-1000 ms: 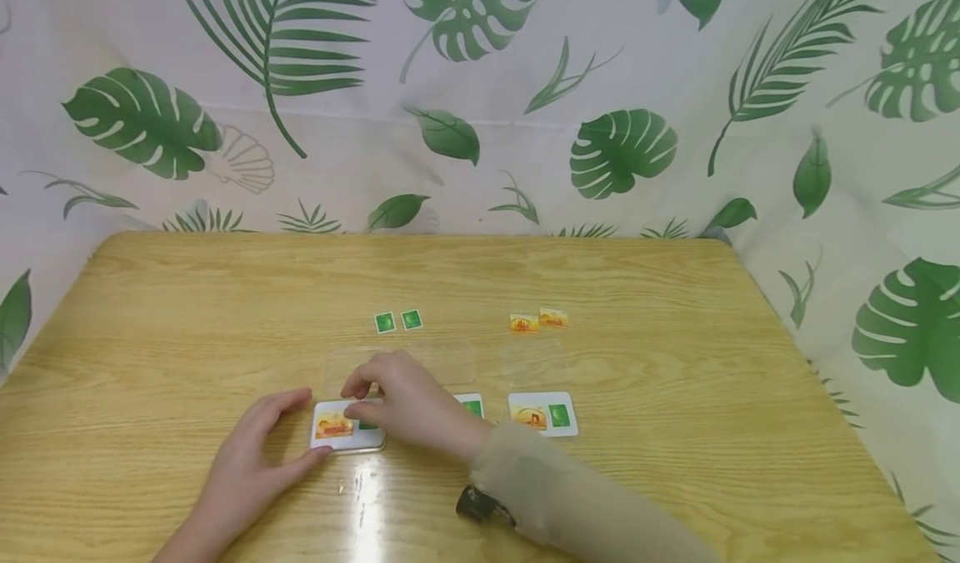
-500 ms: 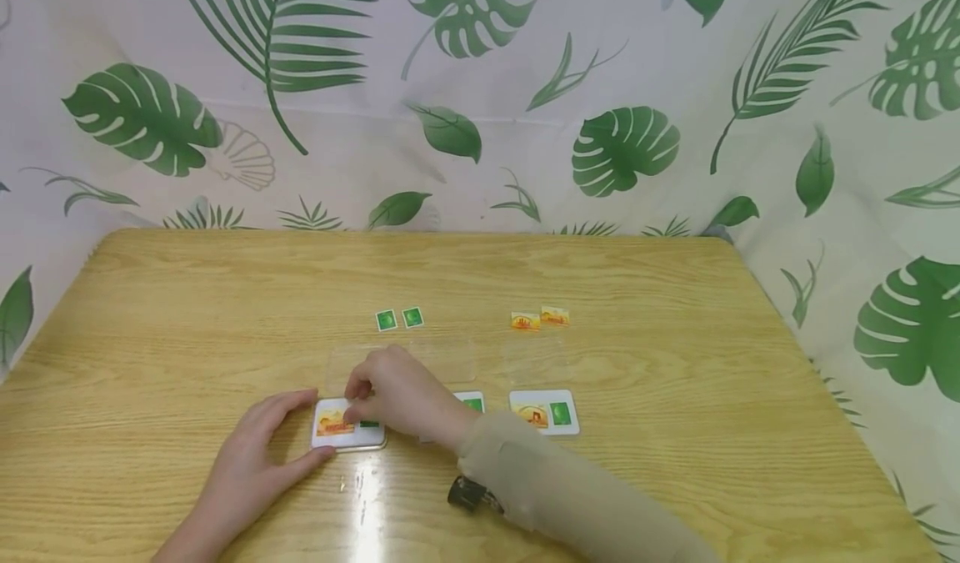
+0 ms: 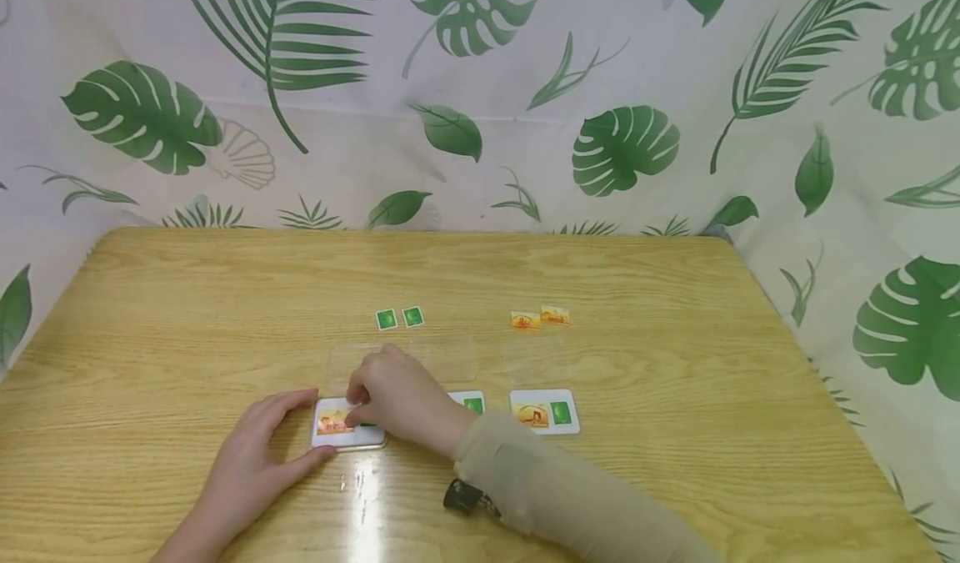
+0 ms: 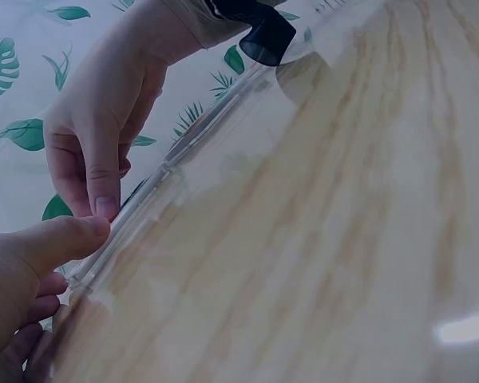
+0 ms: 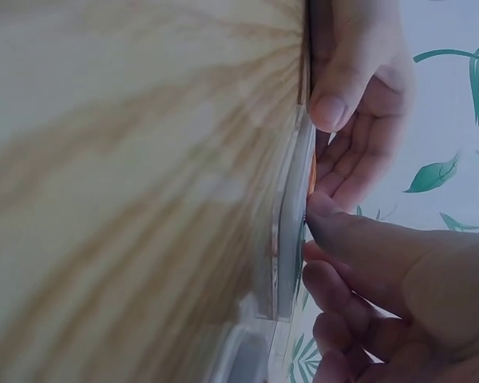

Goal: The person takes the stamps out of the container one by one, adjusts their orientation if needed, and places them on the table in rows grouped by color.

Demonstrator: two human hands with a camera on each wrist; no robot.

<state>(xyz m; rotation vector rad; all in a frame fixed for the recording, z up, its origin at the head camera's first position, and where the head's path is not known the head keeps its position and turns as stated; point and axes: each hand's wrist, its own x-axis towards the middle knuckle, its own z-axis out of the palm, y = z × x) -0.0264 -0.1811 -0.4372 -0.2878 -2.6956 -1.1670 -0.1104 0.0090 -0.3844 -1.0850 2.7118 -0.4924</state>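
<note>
A white rounded rectangular plate (image 3: 366,439) lies at the near left of the table, bearing an orange picture sticker (image 3: 331,422) and a green one mostly hidden by fingers. My left hand (image 3: 251,459) holds it by the left side, thumb on the near edge and fingers at the far corner. With thumb and index finger, my right hand (image 3: 408,400) pinches at the orange sticker's right edge. In the right wrist view, the plate (image 5: 294,215) stands out as a thick slab, with a clear layer beneath it.
A second plate (image 3: 455,397) is partly behind my right wrist. The third plate (image 3: 543,429) carries orange and green stickers. Farther back lie two green stickers (image 3: 386,319), two orange stickers (image 3: 526,321) and clear plastic pieces (image 3: 534,361) on the wooden table (image 3: 675,338).
My right hand has shifted slightly, its fingertips staying at the orange sticker's right edge. The left hand keeps its hold on the plate.
</note>
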